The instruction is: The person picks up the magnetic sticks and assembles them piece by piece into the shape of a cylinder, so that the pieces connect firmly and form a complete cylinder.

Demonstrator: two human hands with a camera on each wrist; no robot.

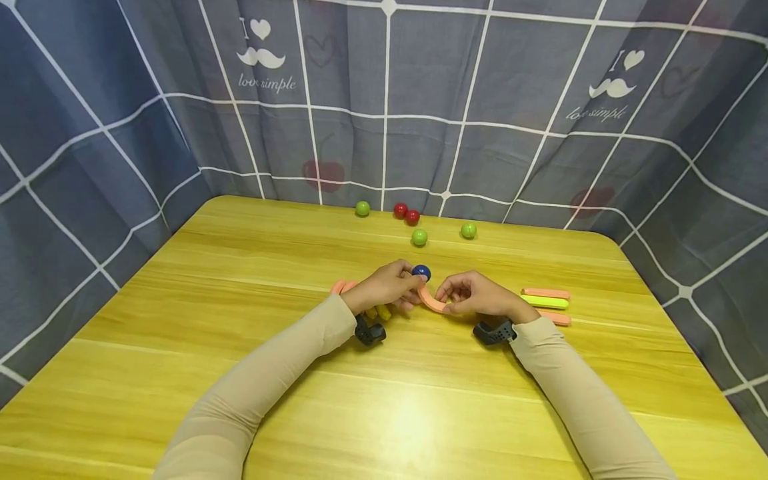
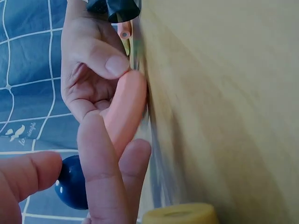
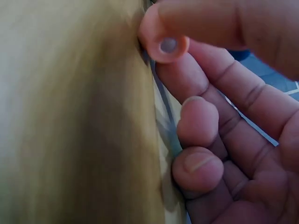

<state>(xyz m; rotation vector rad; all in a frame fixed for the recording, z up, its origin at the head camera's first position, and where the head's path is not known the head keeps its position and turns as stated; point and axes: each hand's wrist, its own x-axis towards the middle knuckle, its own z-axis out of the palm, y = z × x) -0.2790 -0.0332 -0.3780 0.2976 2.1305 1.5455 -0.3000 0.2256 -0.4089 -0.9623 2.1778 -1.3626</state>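
Note:
My left hand (image 1: 390, 285) pinches a shiny blue ball (image 1: 422, 272) between thumb and fingers; the ball also shows in the left wrist view (image 2: 71, 183). My right hand (image 1: 480, 295) grips a curved salmon-pink stick (image 1: 430, 300) between thumb and fingers. In the left wrist view the stick (image 2: 125, 109) runs down behind the left fingers toward the ball; whether the two touch is hidden. A round, greyish inset shows in the stick's near end (image 3: 164, 46) in the right wrist view.
Salmon-pink sticks (image 1: 339, 287) and yellow pieces (image 1: 382, 311) lie by the left wrist. Right of the right hand lie straight pink sticks (image 1: 547, 293) and a yellow-green stick (image 1: 549, 303). Green balls (image 1: 419, 237) and two red balls (image 1: 401, 211) sit toward the curtain (image 1: 432, 147).

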